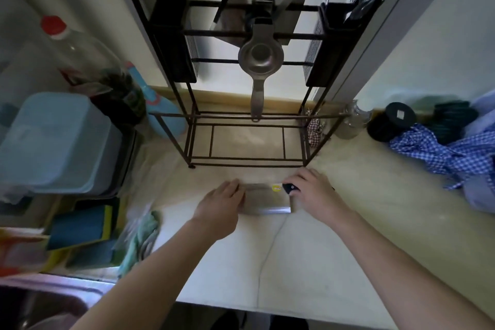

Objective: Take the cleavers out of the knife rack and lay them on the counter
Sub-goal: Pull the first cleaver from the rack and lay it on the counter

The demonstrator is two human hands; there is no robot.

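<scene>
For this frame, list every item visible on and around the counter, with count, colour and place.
cleaver: one, steel blade, yellow sticker, black handle; flat on the counter in front of the rack
knife rack: one, black wire; against the wall
lemon squeezer: one, steel; hanging in the rack
counter: one, cream
bottle: one, clear, red cap; far left
lidded tub: one, light blue; left
sponges: a few, blue and yellow; left front
sink: one, steel; bottom left
checked cloth: one, blue and white; right
black jar lid: one; right rear
left hand: on the blade's left end
right hand: around the handle
</scene>
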